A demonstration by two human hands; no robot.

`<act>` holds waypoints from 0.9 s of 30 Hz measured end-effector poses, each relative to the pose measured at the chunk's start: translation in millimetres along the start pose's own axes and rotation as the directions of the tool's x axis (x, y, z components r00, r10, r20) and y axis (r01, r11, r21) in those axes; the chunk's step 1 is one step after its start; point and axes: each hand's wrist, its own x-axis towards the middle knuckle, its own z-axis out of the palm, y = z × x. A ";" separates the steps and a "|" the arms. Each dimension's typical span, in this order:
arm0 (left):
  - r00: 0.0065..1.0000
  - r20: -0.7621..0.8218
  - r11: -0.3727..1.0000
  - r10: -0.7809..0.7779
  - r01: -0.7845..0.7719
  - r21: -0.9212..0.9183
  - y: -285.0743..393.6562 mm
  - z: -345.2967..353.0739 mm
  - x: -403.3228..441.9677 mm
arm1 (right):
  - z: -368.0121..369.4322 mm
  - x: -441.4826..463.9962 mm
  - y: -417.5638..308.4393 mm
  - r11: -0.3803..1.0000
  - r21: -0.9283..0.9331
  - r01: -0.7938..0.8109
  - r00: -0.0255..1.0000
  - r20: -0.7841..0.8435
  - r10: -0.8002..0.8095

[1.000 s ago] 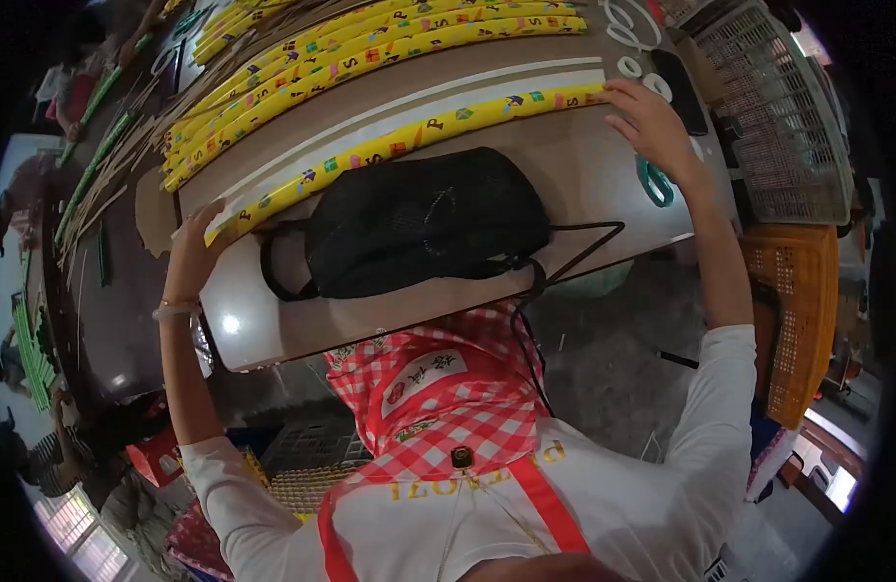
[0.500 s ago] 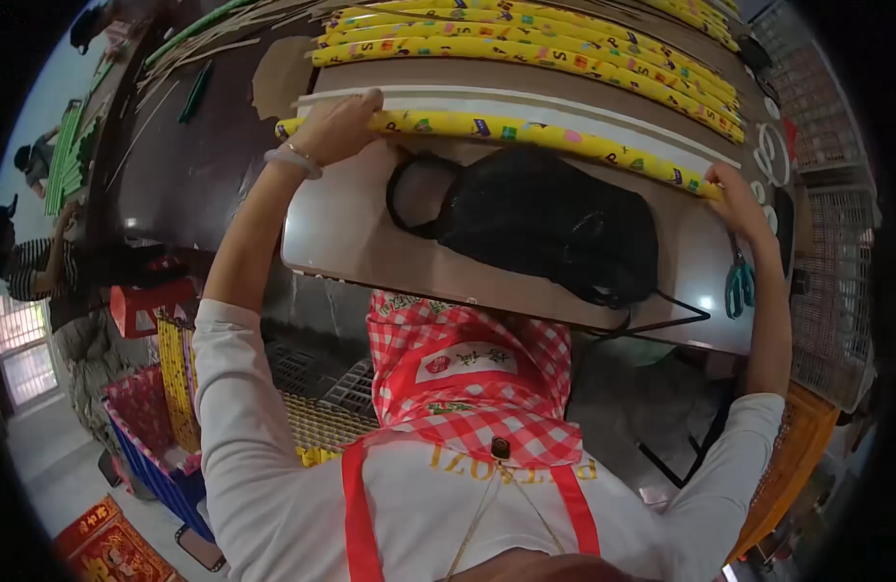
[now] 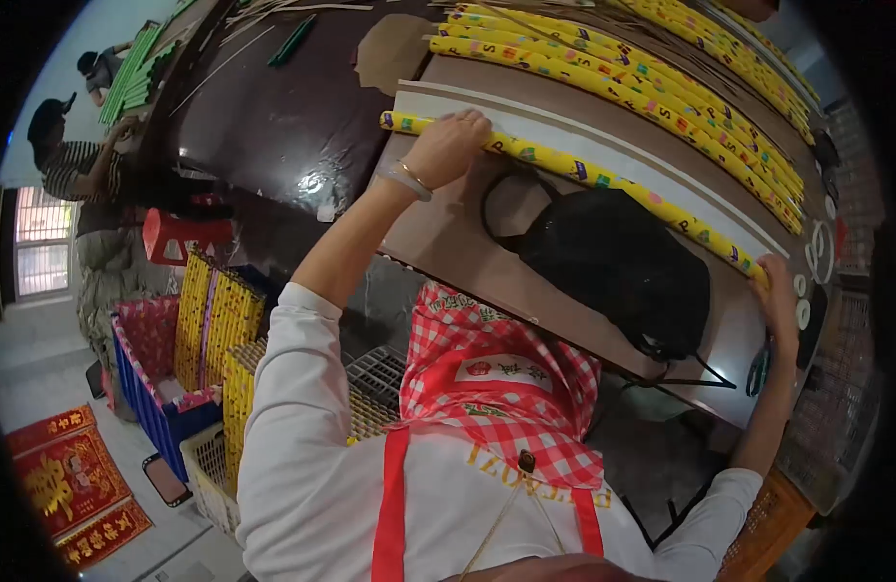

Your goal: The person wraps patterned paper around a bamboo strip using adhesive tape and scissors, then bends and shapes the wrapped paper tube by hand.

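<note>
Toward the left, the end of the yellow tube [image 3: 618, 187] pokes out past the left hand [image 3: 453, 145], whose grip is closed over the patterned surface, fingers curled across the top. The tube lies on the worktop [image 3: 438, 233] in front of the person, slanting down to the right alongside a pale flat strip [image 3: 564, 144]. It looks light for its length and fairly stiff, since it runs nearly straight between the hands. The shiny covering is probably smooth and a little slippery, and the round shape would roll easily; a hard squeeze might dent or crease it, if it is hollow. Two holds well apart, one near each end, seem best, with light, even pressure.

Midway along, a black bag [image 3: 618, 262] sits just below the tube, leaving little room on that side; beyond the strip lie more yellow tubes [image 3: 613, 82] in a row. At the right end, the right hand [image 3: 780, 296] has its grip around the tip; how firmly it clasps, I cannot tell. White rings [image 3: 802, 313] lie just beside that hand.
</note>
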 end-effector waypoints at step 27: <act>0.986 0.013 0.983 -0.167 0.168 -0.073 17.9 -22.6 -9.2 | 38.0 -21.6 7.1 0.997 -0.070 0.023 0.912 -0.407 -0.049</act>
